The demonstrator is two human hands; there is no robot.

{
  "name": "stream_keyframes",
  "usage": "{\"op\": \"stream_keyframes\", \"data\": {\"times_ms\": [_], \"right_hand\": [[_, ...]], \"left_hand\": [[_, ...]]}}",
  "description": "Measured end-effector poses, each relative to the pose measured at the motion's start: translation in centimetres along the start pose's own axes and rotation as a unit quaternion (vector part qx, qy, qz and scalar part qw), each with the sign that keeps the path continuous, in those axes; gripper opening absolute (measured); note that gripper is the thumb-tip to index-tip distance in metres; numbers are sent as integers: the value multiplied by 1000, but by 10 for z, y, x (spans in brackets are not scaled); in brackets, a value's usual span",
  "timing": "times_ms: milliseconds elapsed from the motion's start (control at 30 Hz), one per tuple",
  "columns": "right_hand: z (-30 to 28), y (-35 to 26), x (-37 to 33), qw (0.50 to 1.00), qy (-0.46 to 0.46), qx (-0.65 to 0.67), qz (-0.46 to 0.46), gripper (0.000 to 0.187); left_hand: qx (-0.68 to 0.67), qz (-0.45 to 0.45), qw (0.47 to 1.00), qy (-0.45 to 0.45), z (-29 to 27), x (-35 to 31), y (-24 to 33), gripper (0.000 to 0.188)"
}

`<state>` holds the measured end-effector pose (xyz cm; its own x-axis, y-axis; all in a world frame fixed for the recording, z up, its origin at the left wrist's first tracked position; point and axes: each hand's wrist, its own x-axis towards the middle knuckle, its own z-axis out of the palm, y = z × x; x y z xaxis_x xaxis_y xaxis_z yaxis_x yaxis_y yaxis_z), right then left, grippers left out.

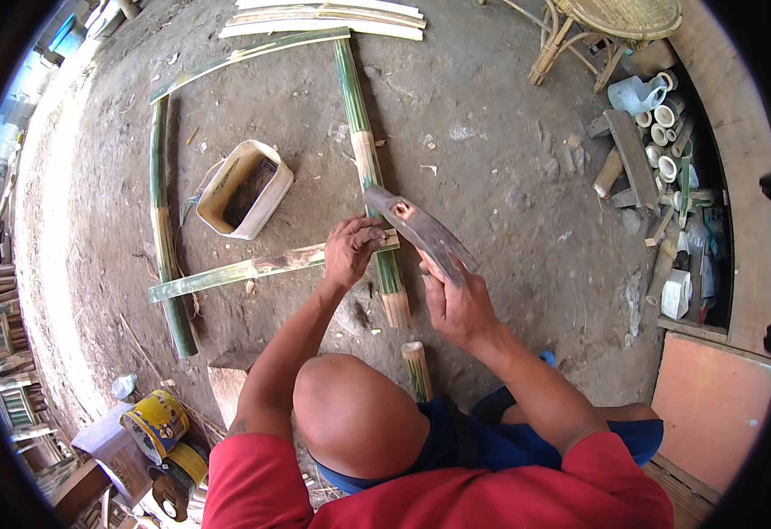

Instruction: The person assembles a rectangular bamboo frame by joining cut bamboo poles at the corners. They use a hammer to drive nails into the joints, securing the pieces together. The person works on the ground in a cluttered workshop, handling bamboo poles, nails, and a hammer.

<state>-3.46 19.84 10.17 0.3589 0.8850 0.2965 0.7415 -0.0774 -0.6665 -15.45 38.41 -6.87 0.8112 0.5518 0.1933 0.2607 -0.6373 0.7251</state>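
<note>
My right hand (458, 304) grips a hammer (430, 236) whose long dark head is raised just right of a bamboo joint. At that joint a split bamboo slat (253, 268) lies across the right green bamboo pole (364, 159). My left hand (353, 251) rests over the slat's right end, thumb and fingers pinched together; whatever they hold is too small to make out. The slat's other end lies over the left bamboo pole (165, 238). Another slat (249, 58) spans the far ends of both poles.
Between the poles stands an open plastic container (271, 201). Split bamboo strips (324, 19) lie at the far edge. Cut bamboo pieces (663, 132) are heaped at right, near a woven stool (624, 16). A short bamboo piece (416, 370) and a yellow can (158, 419) are nearer.
</note>
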Motion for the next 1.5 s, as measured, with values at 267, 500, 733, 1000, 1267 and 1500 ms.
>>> {"op": "stream_keyframes", "data": {"times_ms": [267, 500, 733, 1000, 1267, 1500], "right_hand": [[-26, -20, 23, 981, -128, -4, 146, 20], [-20, -18, 22, 964, -197, -73, 165, 25], [-11, 7, 4, 996, 20, 2, -84, 30], [-1, 20, -2, 999, -25, -20, 22, 18], [29, 43, -28, 975, -141, -52, 163, 17], [32, 54, -34, 926, -245, -122, 260, 21]], "left_hand": [[-68, -39, 990, -119, -29, 11, 3, 51], [134, -108, 940, -293, -51, 10, 6, 48], [159, -112, 937, -290, -51, 13, 11, 46], [139, -102, 948, -268, -47, 6, 8, 46], [150, -92, 952, -250, -48, 15, 4, 46], [144, -73, 960, -230, -42, 2, 1, 46]]}}
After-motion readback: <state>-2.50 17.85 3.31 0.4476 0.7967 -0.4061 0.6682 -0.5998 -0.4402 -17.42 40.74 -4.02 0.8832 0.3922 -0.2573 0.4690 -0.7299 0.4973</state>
